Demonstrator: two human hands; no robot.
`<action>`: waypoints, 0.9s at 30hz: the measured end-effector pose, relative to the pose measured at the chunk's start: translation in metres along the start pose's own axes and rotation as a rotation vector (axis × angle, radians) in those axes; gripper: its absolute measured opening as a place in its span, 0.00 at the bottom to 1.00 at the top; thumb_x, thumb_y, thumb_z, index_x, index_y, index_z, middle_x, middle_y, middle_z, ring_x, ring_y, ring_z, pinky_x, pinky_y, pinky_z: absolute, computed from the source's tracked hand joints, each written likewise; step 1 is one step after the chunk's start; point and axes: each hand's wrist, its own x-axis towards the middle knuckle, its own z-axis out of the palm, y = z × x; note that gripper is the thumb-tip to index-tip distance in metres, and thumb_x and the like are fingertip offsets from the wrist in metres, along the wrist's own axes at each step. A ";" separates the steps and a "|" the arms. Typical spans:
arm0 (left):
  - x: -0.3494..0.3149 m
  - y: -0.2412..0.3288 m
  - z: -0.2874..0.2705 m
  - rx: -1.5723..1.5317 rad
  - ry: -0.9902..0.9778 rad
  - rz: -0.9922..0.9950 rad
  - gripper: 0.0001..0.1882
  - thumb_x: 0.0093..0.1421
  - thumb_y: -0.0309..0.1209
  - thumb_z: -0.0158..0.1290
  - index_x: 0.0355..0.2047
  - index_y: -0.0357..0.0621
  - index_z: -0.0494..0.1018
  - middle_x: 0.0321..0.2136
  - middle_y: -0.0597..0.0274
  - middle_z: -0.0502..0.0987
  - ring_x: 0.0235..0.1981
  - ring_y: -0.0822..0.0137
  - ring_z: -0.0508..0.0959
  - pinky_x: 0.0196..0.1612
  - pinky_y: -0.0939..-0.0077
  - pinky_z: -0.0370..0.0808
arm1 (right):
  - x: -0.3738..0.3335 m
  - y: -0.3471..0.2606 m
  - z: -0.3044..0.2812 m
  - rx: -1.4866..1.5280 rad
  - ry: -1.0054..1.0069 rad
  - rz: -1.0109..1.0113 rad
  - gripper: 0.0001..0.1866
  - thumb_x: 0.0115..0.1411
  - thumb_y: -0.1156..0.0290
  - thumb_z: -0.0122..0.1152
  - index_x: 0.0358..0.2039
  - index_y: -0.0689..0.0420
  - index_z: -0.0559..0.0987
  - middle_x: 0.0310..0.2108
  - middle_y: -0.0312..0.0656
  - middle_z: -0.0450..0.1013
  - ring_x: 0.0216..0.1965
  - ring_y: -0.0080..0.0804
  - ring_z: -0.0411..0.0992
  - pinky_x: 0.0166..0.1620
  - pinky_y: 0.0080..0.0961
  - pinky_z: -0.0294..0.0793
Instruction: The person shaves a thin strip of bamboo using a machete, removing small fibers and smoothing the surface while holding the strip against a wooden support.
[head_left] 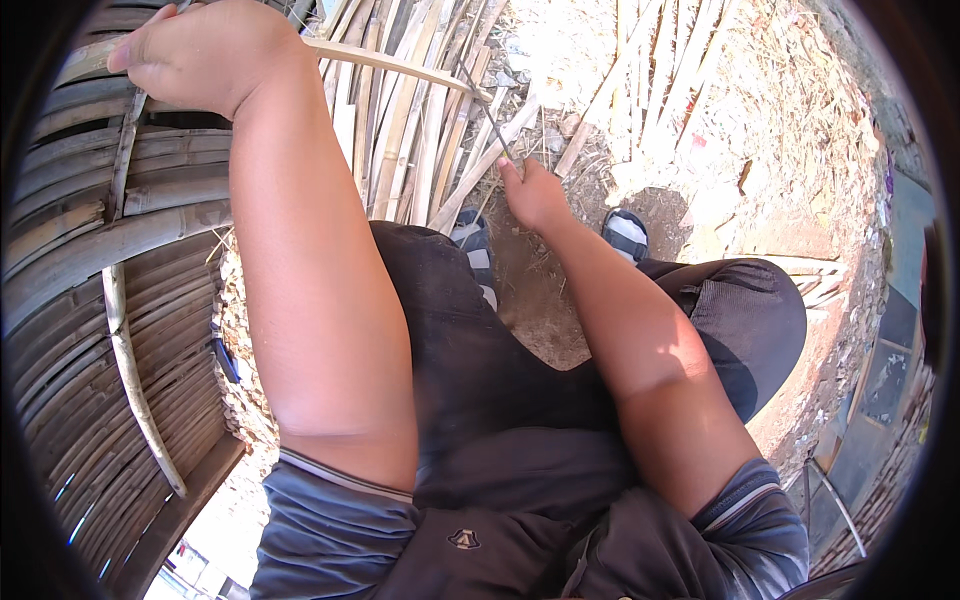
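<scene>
My left hand is raised at the upper left, closed, its grip partly cut off by the picture's edge. A pale bamboo strip passes behind my left wrist and reaches right, seemingly held in that hand. My right hand is closed between my knees, around the lower end of a thin dark blade or rod. This tool slants up and left and crosses the strip near its right end. Whether the two touch is hard to tell.
Split bamboo strips lie in a heap beyond my feet, with more strips farther right. A slatted bamboo wall curves along my left. My sandalled feet rest on bare earth. Straw and debris cover the ground at right.
</scene>
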 end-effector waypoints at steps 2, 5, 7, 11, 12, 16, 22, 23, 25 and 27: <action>-0.001 0.001 0.004 -0.004 0.000 -0.002 0.32 0.77 0.54 0.21 0.44 0.43 0.69 0.43 0.59 0.73 0.43 0.58 0.70 0.59 0.52 0.66 | 0.009 0.006 0.001 0.195 -0.028 0.048 0.40 0.73 0.40 0.48 0.59 0.72 0.74 0.53 0.71 0.76 0.57 0.65 0.75 0.62 0.50 0.71; -0.004 0.001 0.004 0.006 -0.002 -0.006 0.32 0.78 0.54 0.21 0.44 0.43 0.69 0.43 0.58 0.73 0.43 0.58 0.70 0.59 0.53 0.66 | 0.010 0.005 0.005 0.227 0.097 -0.034 0.40 0.73 0.40 0.48 0.59 0.71 0.74 0.52 0.70 0.76 0.56 0.65 0.76 0.61 0.50 0.72; -0.003 0.001 0.005 0.010 -0.001 0.003 0.32 0.78 0.54 0.21 0.44 0.42 0.69 0.43 0.58 0.73 0.43 0.58 0.70 0.59 0.53 0.66 | 0.005 -0.013 -0.002 0.256 0.143 -0.150 0.40 0.73 0.40 0.49 0.59 0.70 0.74 0.52 0.70 0.77 0.56 0.65 0.76 0.61 0.50 0.73; -0.001 -0.002 0.007 0.036 0.002 0.011 0.32 0.78 0.53 0.21 0.44 0.42 0.69 0.43 0.58 0.72 0.42 0.59 0.69 0.58 0.55 0.66 | -0.012 -0.055 -0.030 0.393 0.171 -0.371 0.37 0.73 0.41 0.49 0.54 0.70 0.76 0.47 0.69 0.78 0.52 0.65 0.77 0.58 0.50 0.74; 0.000 -0.003 0.005 0.040 0.005 0.008 0.32 0.78 0.53 0.21 0.44 0.42 0.69 0.43 0.58 0.72 0.42 0.59 0.69 0.58 0.55 0.66 | -0.013 -0.056 -0.029 0.398 0.207 -0.428 0.35 0.73 0.42 0.49 0.52 0.69 0.77 0.45 0.68 0.79 0.51 0.65 0.78 0.57 0.51 0.75; -0.006 0.002 0.006 0.011 -0.003 -0.021 0.32 0.78 0.53 0.22 0.43 0.41 0.68 0.42 0.58 0.72 0.41 0.59 0.69 0.57 0.56 0.66 | 0.024 0.028 0.022 -0.110 0.265 -0.188 0.29 0.74 0.44 0.49 0.43 0.63 0.75 0.34 0.60 0.80 0.37 0.63 0.79 0.43 0.50 0.77; -0.002 0.005 0.001 0.013 0.003 -0.032 0.31 0.78 0.53 0.22 0.43 0.41 0.68 0.42 0.58 0.72 0.40 0.59 0.68 0.56 0.58 0.65 | 0.003 -0.020 -0.023 0.912 -0.329 0.268 0.27 0.77 0.40 0.44 0.35 0.52 0.71 0.20 0.32 0.64 0.14 0.24 0.58 0.22 0.27 0.63; -0.002 0.003 0.000 0.041 -0.004 -0.010 0.31 0.78 0.53 0.22 0.43 0.41 0.68 0.42 0.58 0.72 0.41 0.59 0.69 0.57 0.57 0.65 | -0.004 -0.033 -0.027 0.899 -0.263 0.176 0.27 0.77 0.40 0.44 0.35 0.53 0.71 0.20 0.33 0.65 0.15 0.25 0.60 0.22 0.27 0.64; -0.003 0.001 0.001 0.093 -0.021 0.034 0.31 0.78 0.53 0.22 0.44 0.42 0.68 0.43 0.58 0.72 0.42 0.58 0.69 0.58 0.54 0.64 | -0.011 -0.048 -0.030 0.869 -0.131 -0.005 0.28 0.77 0.40 0.44 0.36 0.54 0.71 0.20 0.34 0.67 0.16 0.25 0.63 0.24 0.28 0.67; -0.004 0.000 0.005 0.076 -0.014 0.024 0.31 0.78 0.53 0.22 0.44 0.42 0.68 0.43 0.58 0.72 0.42 0.58 0.69 0.58 0.54 0.64 | 0.006 -0.042 -0.023 0.605 0.172 -0.338 0.29 0.76 0.40 0.44 0.36 0.56 0.71 0.21 0.36 0.68 0.17 0.26 0.66 0.25 0.29 0.69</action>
